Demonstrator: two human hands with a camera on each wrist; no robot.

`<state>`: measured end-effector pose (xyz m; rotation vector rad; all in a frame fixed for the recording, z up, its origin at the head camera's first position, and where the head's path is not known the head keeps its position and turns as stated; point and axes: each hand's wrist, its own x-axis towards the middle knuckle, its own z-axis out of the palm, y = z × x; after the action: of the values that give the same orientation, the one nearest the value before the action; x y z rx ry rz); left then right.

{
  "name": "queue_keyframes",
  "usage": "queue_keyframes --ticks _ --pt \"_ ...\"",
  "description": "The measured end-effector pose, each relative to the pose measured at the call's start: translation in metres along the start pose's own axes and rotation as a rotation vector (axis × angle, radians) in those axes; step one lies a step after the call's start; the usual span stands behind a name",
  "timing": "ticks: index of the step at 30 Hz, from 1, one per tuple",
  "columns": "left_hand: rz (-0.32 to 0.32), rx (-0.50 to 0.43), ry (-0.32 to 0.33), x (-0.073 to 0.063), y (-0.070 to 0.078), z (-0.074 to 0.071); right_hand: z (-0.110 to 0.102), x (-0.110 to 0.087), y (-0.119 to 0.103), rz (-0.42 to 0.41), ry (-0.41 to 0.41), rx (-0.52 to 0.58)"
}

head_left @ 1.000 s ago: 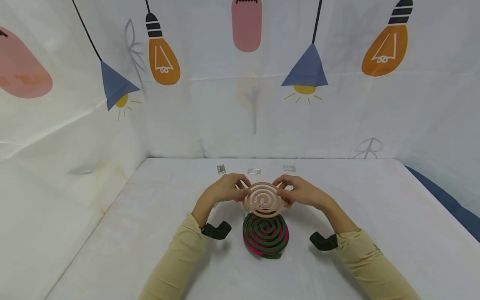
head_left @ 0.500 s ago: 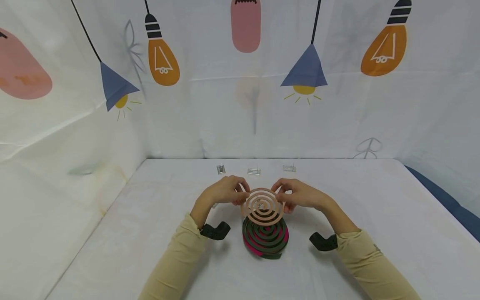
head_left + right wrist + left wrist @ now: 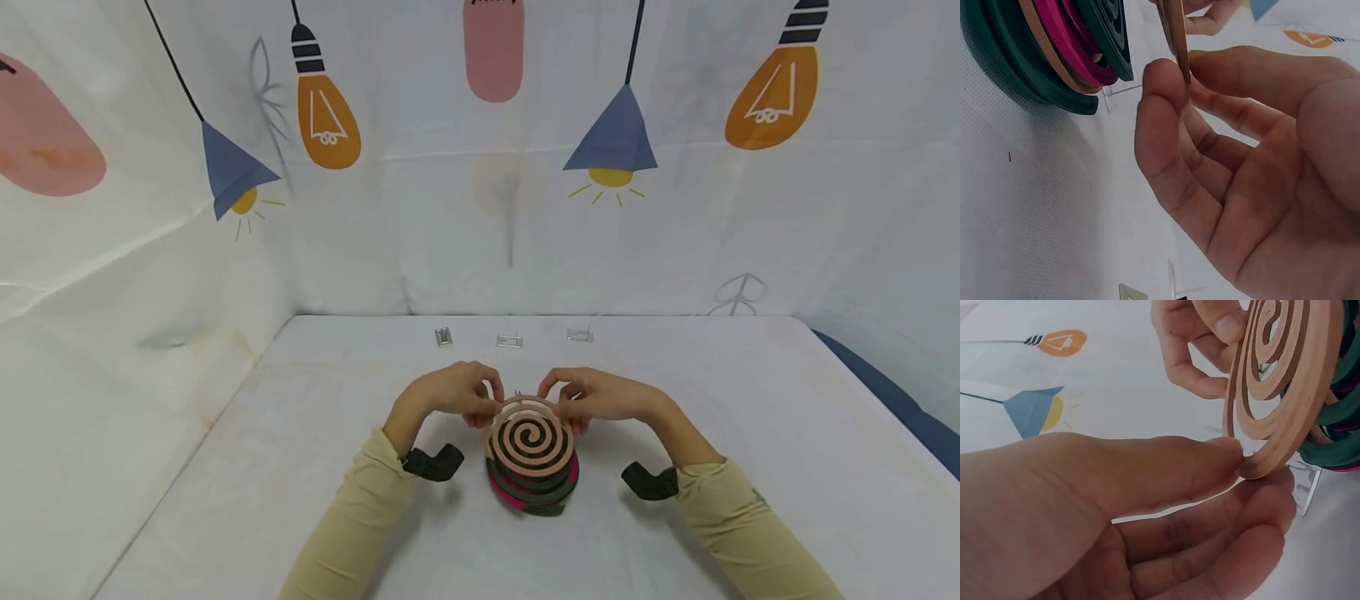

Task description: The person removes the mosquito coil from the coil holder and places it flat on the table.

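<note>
A tan mosquito coil (image 3: 532,472) is held between both hands, tilted over a stack of coils. My left hand (image 3: 456,390) pinches its left edge; in the left wrist view the thumb lies on one face of the coil (image 3: 1319,406) and the fingers curl behind. On the opposite edge my right hand (image 3: 606,394) pinches it between thumb and fingertips. Below is the stack of mosquito coils (image 3: 551,493), dark green on top with pink showing underneath. The right wrist view shows the stack's green, pink and tan layers (image 3: 1066,44) from the side, apart from the held coil.
Small metal coil stands lie in a row near the back of the white table: a left one (image 3: 443,337), a middle one (image 3: 509,341) and a right one (image 3: 580,335). Behind them rises a white cloth backdrop (image 3: 450,250) printed with lamps and bulbs.
Both hands have moved the tan coil down and toward the person, so it now covers more of the green stack in the head view. The stack and the metal stands have stayed put.
</note>
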<state>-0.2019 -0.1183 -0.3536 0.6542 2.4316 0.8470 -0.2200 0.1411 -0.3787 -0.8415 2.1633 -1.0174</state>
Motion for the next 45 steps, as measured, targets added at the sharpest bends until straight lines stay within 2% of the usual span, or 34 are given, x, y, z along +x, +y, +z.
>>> queue_keyframes --ticks 7,12,19,28,37,45 --pt "-0.020 -0.010 -0.088 0.0001 0.0000 0.0026 0.0011 -0.0007 -0.0017 -0.008 -0.051 -0.038" --pt "-0.025 -0.032 -0.118 0.0018 -0.0032 0.0050 0.0020 -0.0005 -0.0024 -0.014 -0.078 -0.033" --pt "-0.034 -0.018 -0.124 0.0022 -0.0049 0.0055 0.0036 0.0017 -0.0028 -0.021 -0.108 -0.027" --pt "-0.040 -0.014 -0.142 -0.0001 -0.0019 0.0059 0.0055 0.0009 -0.0054 -0.006 -0.113 -0.046" --pt "-0.050 -0.014 -0.160 -0.0006 0.0016 0.0062 0.0067 0.0029 -0.0017 -0.028 -0.129 -0.040" --pt "-0.044 -0.003 -0.165 0.0005 0.0010 0.0064 0.0080 0.0009 -0.0028 -0.003 -0.132 -0.055"
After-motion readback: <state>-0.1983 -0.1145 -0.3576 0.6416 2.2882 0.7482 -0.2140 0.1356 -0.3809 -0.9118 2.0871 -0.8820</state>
